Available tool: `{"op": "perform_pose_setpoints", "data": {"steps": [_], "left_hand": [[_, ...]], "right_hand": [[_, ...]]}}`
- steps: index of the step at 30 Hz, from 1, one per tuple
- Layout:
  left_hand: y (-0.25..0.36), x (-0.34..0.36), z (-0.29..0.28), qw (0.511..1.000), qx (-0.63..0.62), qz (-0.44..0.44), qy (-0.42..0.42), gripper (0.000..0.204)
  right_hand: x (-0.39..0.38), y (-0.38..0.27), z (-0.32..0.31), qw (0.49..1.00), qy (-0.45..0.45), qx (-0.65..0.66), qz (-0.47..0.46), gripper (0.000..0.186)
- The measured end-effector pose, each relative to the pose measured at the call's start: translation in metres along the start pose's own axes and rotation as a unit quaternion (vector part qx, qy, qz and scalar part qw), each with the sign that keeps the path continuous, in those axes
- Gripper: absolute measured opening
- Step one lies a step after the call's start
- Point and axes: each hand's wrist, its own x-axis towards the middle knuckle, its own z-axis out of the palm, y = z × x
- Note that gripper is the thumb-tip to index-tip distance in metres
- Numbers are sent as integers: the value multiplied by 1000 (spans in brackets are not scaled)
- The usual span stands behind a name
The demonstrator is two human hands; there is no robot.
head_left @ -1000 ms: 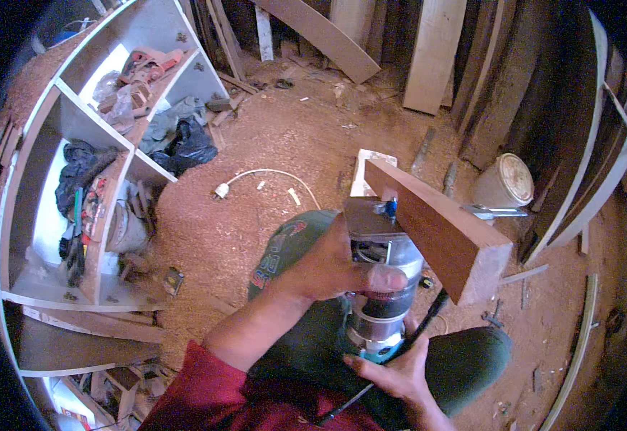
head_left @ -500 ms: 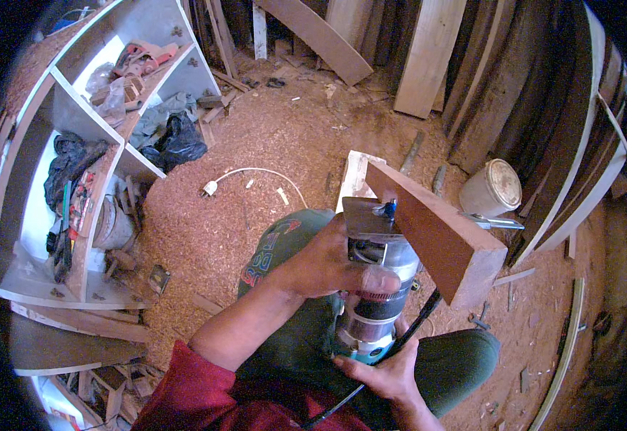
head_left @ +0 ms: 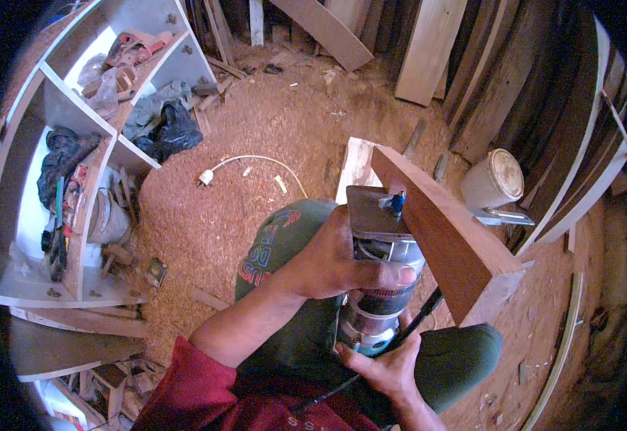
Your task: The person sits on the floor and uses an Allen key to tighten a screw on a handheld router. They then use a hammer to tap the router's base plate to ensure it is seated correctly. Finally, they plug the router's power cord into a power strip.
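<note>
Sawdust covers the floor (head_left: 205,230), with white-edged shelving (head_left: 69,295) along the left side. Green trousers (head_left: 460,366) spread below a thick wooden block (head_left: 457,248), which slants down toward the right. Just left of it, a silver-and-teal router (head_left: 374,323) points upward. Left hand (head_left: 331,262) curls firmly round its barrel; right hand (head_left: 385,366) closes on the teal end. Its small bit (head_left: 398,201) sits near the block, contact unclear.

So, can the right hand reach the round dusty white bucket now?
Probably not: the right hand holds the silver cylindrical power tool, and the brown wooden board appears between hand and bucket.
</note>
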Motion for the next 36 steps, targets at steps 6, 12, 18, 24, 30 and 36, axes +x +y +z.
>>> {"op": "perform_pose_setpoints", "data": {"steps": [6,12,18,24,30,36], "left_hand": [[0,0,3,1000,-3,7,29,55],[2,1,3,999,22,16,25,53],[-3,7,5,998,43,37,37,50],[-2,3,2,1000,6,-9,21,55],[-2,-3,-4,998,45,-30,34,64],[0,-2,-2,999,30,-3,15,68]], "right_hand": [[-2,-6,2,999,-1,25,20,80],[-2,0,-1,1000,-12,-21,-6,77],[8,-12,-4,999,15,-10,27,79],[4,-23,-6,997,-9,40,66,89],[0,-25,-2,995,-2,81,61,90],[0,-9,-9,998,-43,26,23,91]]}}
